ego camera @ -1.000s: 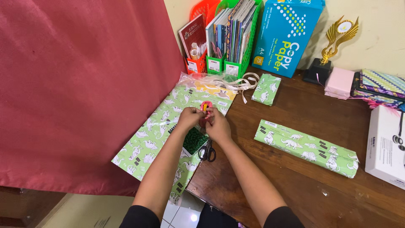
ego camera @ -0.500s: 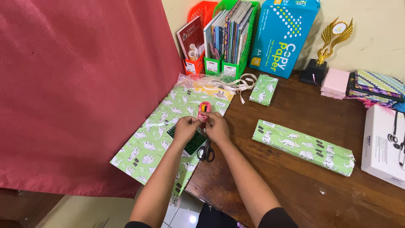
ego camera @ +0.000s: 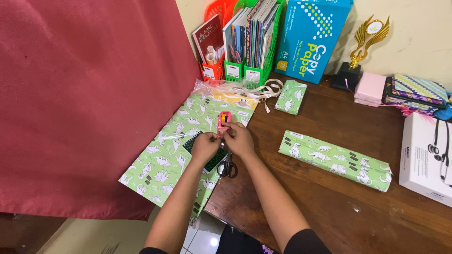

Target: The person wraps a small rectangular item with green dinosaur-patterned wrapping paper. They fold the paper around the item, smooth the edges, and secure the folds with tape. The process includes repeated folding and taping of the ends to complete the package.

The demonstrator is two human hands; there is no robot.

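Note:
My left hand (ego camera: pixel 203 146) and my right hand (ego camera: pixel 238 139) meet over a green dinosaur-print wrapping sheet (ego camera: pixel 162 157). Both grip a small pink tape dispenser (ego camera: pixel 223 120) held upright between them. Beneath the hands lies a dark green notebook (ego camera: pixel 213 159) on the sheet. Black-handled scissors (ego camera: pixel 228 167) rest just below my right hand at the sheet's edge.
A long wrapped parcel (ego camera: pixel 334 160) and a small wrapped parcel (ego camera: pixel 290 97) lie on the brown table (ego camera: pixel 329 211). Green and red file holders (ego camera: pixel 254 70), a blue paper ream box (ego camera: pixel 308 37), a trophy (ego camera: pixel 360 47), a white box (ego camera: pixel 426 160) and a red curtain (ego camera: pixel 84 94) surround them.
My hands have shifted slightly down and left with the dispenser, which now stands out above the fingers. Nothing else on the table has moved apart from the camera's shift.

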